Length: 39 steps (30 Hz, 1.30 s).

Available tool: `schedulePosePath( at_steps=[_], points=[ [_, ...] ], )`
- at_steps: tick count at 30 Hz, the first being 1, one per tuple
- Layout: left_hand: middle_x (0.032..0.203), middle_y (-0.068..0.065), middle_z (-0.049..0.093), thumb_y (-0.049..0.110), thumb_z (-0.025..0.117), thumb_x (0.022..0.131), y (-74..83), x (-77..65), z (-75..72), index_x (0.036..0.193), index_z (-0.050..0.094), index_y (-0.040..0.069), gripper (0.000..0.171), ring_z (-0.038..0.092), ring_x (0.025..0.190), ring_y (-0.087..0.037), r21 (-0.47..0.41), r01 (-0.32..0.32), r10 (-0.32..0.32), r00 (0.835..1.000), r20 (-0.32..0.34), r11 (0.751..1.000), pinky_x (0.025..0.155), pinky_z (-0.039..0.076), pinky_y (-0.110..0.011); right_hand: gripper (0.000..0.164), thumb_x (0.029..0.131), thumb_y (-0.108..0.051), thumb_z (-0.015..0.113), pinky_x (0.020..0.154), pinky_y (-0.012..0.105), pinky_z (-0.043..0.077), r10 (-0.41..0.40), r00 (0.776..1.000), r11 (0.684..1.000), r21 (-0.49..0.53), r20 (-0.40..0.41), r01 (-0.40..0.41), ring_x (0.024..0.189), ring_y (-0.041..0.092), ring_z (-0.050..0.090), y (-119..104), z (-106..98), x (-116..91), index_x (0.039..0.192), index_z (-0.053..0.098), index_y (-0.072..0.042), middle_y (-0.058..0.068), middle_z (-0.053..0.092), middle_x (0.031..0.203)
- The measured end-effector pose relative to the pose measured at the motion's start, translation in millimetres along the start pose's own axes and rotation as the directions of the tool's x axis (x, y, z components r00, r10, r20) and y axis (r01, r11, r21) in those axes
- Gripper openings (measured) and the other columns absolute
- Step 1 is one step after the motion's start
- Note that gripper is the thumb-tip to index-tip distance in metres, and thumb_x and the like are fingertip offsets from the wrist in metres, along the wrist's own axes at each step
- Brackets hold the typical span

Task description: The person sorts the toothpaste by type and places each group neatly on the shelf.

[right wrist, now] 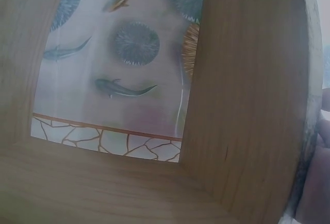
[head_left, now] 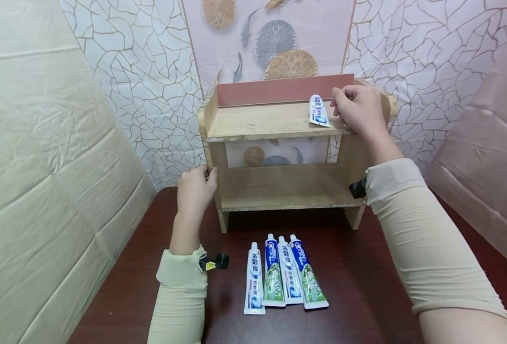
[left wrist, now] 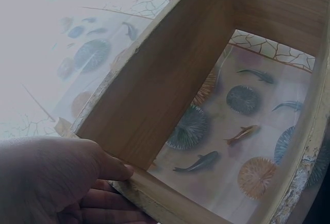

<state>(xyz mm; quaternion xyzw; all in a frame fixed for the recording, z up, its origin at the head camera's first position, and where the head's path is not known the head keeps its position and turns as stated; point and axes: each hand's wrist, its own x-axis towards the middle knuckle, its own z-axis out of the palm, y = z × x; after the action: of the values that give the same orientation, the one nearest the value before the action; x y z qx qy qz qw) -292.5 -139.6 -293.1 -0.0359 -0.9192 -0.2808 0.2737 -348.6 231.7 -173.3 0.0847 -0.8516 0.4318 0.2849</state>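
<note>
A small wooden two-tier shelf (head_left: 279, 188) stands on the table. My left hand (head_left: 197, 188) grips the edge of its left side panel; in the left wrist view the thumb (left wrist: 116, 170) lies on the near side and the fingers (left wrist: 111, 206) go behind. On the top board lies a white and blue toothpaste tube (head_left: 319, 111), its printed side up. Just right of that tube hovers my right hand (head_left: 361, 107), fingers loosely bent with nothing in them. On the table in front, several toothpaste tubes (head_left: 273, 272) lie side by side, white ones alternating with blue-green ones.
A reddish-brown strip (head_left: 285, 91) runs along the back of the top board. The dark red table (head_left: 120, 291) carries everything. Behind hangs a patterned cloth (head_left: 150, 95), and fabric panels (head_left: 42, 167) close in both sides.
</note>
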Motion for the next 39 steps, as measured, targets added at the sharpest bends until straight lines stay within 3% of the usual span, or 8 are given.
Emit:
schedulePosePath(
  at_steps=[8,16,21,27,39],
  points=[
    [0.086,-0.015,0.073,0.032,0.054,0.103,-1.9,-3.2,0.7,0.094,0.07,0.003,0.034,0.069,0.082,-0.038,0.003,0.006,-0.006,1.0,0.005,1.0,0.068,0.053,-0.049,0.048,0.1,-0.047,0.05,0.047,0.024,0.036,-0.055,0.997,0.993,-0.106,-0.047,0.05,0.053,0.01,0.049,7,5,-9,0.084,0.07,-0.007,-0.006,0.061,0.061],
    [0.095,-0.016,0.075,0.031,0.056,0.102,-3.8,-4.3,3.1,0.095,0.072,0.004,0.032,0.07,0.09,-0.04,-0.008,0.0,0.0,1.0,-0.006,1.0,0.074,0.055,-0.05,0.045,0.099,-0.044,0.055,0.044,0.023,0.035,-0.064,0.993,0.998,-0.028,-0.097,0.061,0.051,0.009,0.048,10,5,-15,0.084,0.07,-0.004,-0.005,0.061,0.059],
    [0.091,-0.016,0.074,0.031,0.056,0.102,-1.7,-2.5,0.7,0.096,0.072,0.004,0.033,0.07,0.087,-0.039,-0.009,-0.001,0.0,1.0,-0.009,1.0,0.072,0.055,-0.05,0.045,0.099,-0.045,0.054,0.048,0.024,0.034,-0.087,0.99,0.996,-0.044,-0.11,0.082,0.054,0.01,0.049,7,3,-15,0.083,0.07,-0.005,-0.006,0.061,0.059],
    [0.091,-0.016,0.074,0.031,0.057,0.102,0.0,-1.3,-1.1,0.094,0.072,0.004,0.032,0.07,0.087,-0.04,-0.012,-0.006,0.005,1.0,-0.021,1.0,0.072,0.055,-0.05,0.043,0.099,-0.042,0.054,0.056,0.027,0.034,-0.152,0.976,0.988,-0.055,-0.157,0.145,0.06,0.013,0.051,4,5,-19,0.08,0.069,-0.007,-0.007,0.06,0.06],
    [0.097,-0.018,0.075,0.031,0.057,0.101,0.4,-0.8,1.8,0.096,0.073,0.003,0.033,0.069,0.093,-0.043,0.003,-0.014,0.014,0.999,-0.031,1.0,0.076,0.055,-0.052,0.04,0.1,-0.033,0.058,0.05,0.025,0.032,-0.244,0.933,0.965,0.027,-0.264,0.26,0.054,0.012,0.048,13,10,-29,0.074,0.067,-0.003,-0.005,0.056,0.059]
  ],
)
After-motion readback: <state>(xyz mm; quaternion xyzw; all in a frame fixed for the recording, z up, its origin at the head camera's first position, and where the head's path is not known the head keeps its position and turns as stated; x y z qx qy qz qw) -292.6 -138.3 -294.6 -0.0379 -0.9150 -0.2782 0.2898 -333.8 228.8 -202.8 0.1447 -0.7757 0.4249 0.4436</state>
